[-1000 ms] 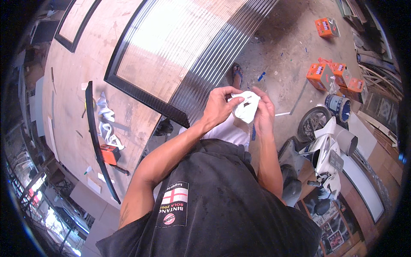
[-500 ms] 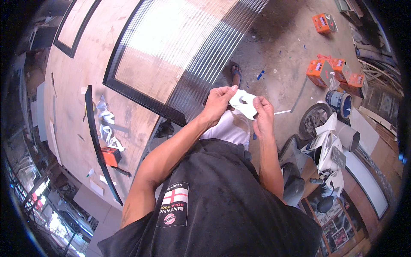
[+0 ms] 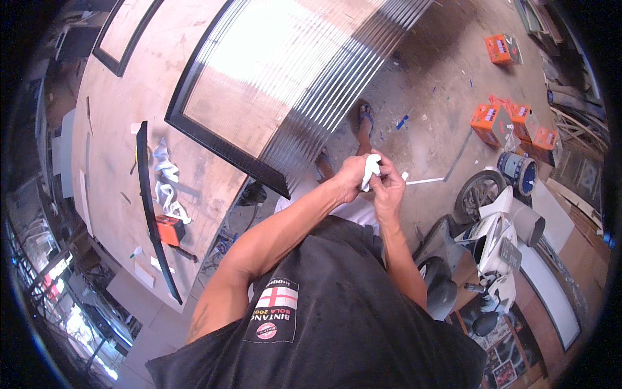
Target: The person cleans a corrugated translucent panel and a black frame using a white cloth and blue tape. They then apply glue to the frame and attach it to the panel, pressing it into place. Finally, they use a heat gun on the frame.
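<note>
My left hand (image 3: 350, 176) and my right hand (image 3: 388, 186) are close together in front of my waist, both closed on a white, soft, cloth-like piece (image 3: 371, 168). The piece is bunched up between my fingers, with its upper end sticking out above them; the rest is hidden by the hands. To the left of my hands stands a ribbed clear panel (image 3: 304, 97) in a black frame (image 3: 223, 152), its near corner by my left forearm.
A wooden table (image 3: 123, 155) at left bears a long black strip (image 3: 148, 194), crumpled white strips (image 3: 167, 170) and an orange-black box-like object (image 3: 170, 230). Orange boxes (image 3: 490, 123), a blue-white bucket (image 3: 518, 172) and a white motorcycle (image 3: 495, 249) stand at right.
The white piece was stretched flat between both hands with a hole showing; now it is bunched up. My hands have come together, the right one moving left.
</note>
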Available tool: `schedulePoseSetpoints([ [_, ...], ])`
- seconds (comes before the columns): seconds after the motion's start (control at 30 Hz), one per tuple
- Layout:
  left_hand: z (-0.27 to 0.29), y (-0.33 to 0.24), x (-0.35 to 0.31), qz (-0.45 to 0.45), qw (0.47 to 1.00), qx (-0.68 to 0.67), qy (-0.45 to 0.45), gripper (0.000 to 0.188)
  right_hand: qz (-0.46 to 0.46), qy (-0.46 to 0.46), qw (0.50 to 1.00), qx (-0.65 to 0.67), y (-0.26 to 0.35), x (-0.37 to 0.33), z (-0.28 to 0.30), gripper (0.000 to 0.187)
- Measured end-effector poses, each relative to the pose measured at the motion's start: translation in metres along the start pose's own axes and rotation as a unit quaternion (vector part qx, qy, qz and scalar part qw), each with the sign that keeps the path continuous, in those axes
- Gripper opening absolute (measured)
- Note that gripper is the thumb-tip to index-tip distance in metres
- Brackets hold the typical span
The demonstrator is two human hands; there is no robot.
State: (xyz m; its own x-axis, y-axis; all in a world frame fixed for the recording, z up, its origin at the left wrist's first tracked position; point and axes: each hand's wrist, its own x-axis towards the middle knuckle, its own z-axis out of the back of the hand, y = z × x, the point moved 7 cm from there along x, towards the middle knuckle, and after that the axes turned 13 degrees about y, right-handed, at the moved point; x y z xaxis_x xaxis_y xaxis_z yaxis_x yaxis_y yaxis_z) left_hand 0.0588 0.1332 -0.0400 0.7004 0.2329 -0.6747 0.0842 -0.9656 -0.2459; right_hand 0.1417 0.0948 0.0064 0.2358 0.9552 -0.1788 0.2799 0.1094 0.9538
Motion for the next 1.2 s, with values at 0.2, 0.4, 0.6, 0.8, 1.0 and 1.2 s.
schedulePoseSetpoints([
  [0.2,0.001,-0.031,-0.008,-0.018,0.989,0.082,-0.121,0.017,0.006,-0.039,0.998,-0.056,-0.002,0.018,0.003,0.011],
  [0.4,-0.006,-0.095,-0.048,-0.324,0.868,0.293,-0.235,0.025,-0.043,-0.096,0.984,0.143,-0.017,0.124,0.054,0.016],
  [0.6,0.033,-0.243,-0.097,-0.289,0.553,0.694,-0.36,0.087,-0.051,-0.031,0.959,0.276,-0.055,0.27,0.092,0.033],
  [0.8,0.066,-0.261,-0.081,-0.067,0.568,0.744,-0.346,0.117,-0.072,0.121,0.851,0.505,-0.044,0.292,0.044,0.035],
  [1.0,0.071,-0.259,-0.076,-0.109,0.578,0.73,-0.349,0.119,-0.078,0.147,0.864,0.474,-0.082,0.235,0.014,0.032],
  [1.2,0.072,-0.255,-0.077,-0.065,0.574,0.731,-0.363,0.119,-0.115,0.131,0.885,0.431,-0.101,0.165,-0.014,0.035],
])
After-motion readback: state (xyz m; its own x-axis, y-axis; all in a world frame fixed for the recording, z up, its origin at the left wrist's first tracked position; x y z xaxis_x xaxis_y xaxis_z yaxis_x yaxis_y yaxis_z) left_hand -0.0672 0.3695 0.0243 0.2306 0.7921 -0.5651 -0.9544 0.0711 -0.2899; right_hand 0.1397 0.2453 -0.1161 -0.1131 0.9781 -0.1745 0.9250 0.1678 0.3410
